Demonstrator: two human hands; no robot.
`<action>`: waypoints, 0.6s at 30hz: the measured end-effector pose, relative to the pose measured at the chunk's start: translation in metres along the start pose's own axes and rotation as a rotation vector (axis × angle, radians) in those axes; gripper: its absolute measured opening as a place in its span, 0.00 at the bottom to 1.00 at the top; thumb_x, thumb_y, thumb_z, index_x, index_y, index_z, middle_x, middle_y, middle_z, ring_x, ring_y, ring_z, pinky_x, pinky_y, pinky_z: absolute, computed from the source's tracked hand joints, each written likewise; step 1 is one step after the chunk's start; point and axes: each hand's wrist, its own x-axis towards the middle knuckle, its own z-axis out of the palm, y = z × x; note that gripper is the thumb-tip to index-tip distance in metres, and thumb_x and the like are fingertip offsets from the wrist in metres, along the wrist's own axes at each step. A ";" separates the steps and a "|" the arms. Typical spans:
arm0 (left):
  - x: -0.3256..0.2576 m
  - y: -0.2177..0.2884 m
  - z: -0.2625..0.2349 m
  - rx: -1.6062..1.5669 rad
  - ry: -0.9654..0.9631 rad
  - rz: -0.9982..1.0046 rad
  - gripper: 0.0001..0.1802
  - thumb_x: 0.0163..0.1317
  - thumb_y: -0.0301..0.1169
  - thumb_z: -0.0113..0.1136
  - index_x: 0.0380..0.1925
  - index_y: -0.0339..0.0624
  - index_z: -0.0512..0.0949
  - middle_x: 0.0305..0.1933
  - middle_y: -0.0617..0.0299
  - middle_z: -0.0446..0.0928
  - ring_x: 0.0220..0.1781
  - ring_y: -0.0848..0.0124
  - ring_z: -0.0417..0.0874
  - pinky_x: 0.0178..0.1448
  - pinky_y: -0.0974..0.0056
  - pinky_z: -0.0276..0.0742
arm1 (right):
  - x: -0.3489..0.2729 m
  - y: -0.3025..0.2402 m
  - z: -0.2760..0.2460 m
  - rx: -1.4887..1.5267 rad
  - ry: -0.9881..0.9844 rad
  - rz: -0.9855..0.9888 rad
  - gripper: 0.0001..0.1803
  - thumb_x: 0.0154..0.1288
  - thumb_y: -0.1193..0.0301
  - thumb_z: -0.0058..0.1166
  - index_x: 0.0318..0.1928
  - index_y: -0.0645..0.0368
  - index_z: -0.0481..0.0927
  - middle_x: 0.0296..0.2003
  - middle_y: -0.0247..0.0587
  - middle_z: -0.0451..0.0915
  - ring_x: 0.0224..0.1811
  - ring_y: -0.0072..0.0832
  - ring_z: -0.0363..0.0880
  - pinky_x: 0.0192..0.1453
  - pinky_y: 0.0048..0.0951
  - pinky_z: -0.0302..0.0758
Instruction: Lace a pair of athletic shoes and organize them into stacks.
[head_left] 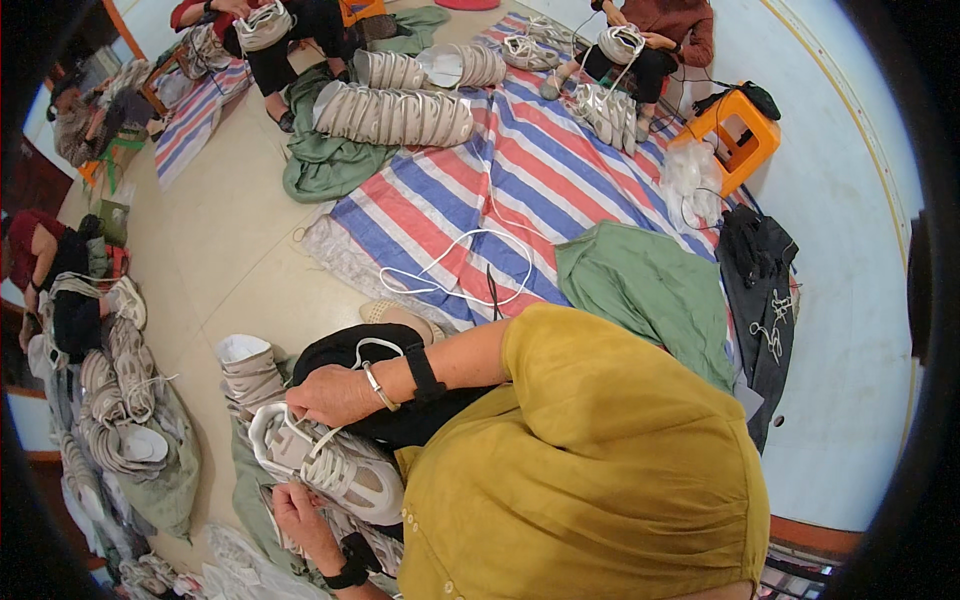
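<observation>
Head view: your beige sneaker (350, 482), down-left of the striped sheet (445, 190), looks part-laced, white laces (328, 468) crossed low, top holes likely remaining; right hand (328, 395) curls by its ankle end, left hand (303, 520) alongside, can't tell what either grip holds.

Two bare hands (332, 395), two black wristbands (425, 374), one silver metal bracelet (378, 387), one white-laced beige sneaker (368, 488) between the hands; four co-workers (690, 35), two red-white-blue striped sheets (540, 168); stacked beige sneakers (395, 117) overlap too much to count.
</observation>
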 end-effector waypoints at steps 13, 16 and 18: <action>-0.003 -0.012 -0.001 -0.163 0.032 -0.149 0.15 0.67 0.34 0.49 0.21 0.41 0.66 0.18 0.69 0.64 0.19 0.80 0.62 0.24 0.74 0.60 | 0.006 0.003 0.006 0.047 -0.012 0.025 0.04 0.46 0.68 0.53 0.22 0.54 0.78 0.22 0.43 0.79 0.28 0.43 0.79 0.31 0.42 0.72; -0.010 -0.002 -0.006 0.115 0.048 -0.038 0.16 0.66 0.33 0.49 0.21 0.38 0.65 0.18 0.66 0.63 0.21 0.76 0.61 0.26 0.69 0.60 | 0.004 0.002 0.010 0.011 -0.096 -0.120 0.08 0.51 0.64 0.52 0.25 0.54 0.77 0.22 0.41 0.78 0.27 0.42 0.78 0.29 0.40 0.70; -0.005 -0.007 0.002 0.259 0.102 0.075 0.16 0.65 0.32 0.48 0.21 0.35 0.65 0.18 0.61 0.61 0.22 0.71 0.60 0.28 0.64 0.60 | -0.003 0.006 0.008 -0.037 -0.039 -0.094 0.07 0.53 0.64 0.51 0.26 0.51 0.78 0.23 0.42 0.78 0.27 0.43 0.78 0.30 0.42 0.72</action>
